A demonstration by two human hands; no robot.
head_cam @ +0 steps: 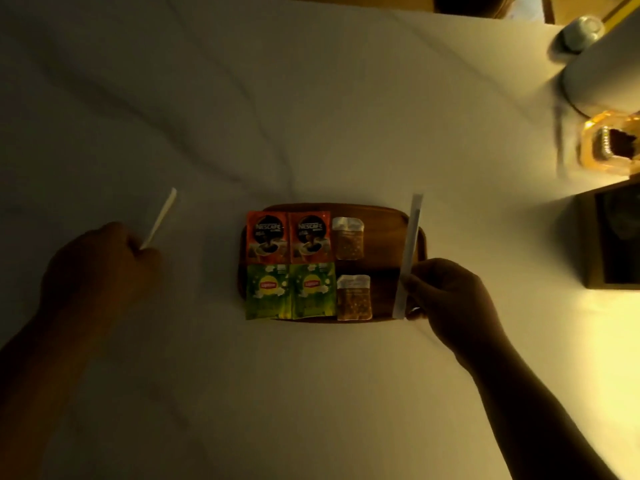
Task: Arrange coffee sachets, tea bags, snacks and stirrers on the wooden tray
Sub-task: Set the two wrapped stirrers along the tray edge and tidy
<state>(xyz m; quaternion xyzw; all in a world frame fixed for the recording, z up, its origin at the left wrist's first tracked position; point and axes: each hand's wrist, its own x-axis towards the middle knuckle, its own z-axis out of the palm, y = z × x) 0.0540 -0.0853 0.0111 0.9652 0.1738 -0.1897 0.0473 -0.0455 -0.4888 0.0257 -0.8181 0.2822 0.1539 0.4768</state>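
Both hands grip wrapped stirrers: right hand (450,299) lowering one (408,254) onto the wooden tray (384,271), left hand (100,268) holding the other (159,218); sachets, tea bags, snacks already placed.

The left hand (100,268), at the frame's left, is fisted around a thin white paper-wrapped stirrer (159,218), while the right hand (450,299), right of centre, pinches a second long wrapped stirrer (408,254).

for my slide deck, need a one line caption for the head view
Right hand lowers a wrapped stirrer onto the wooden tray; left hand holds another.
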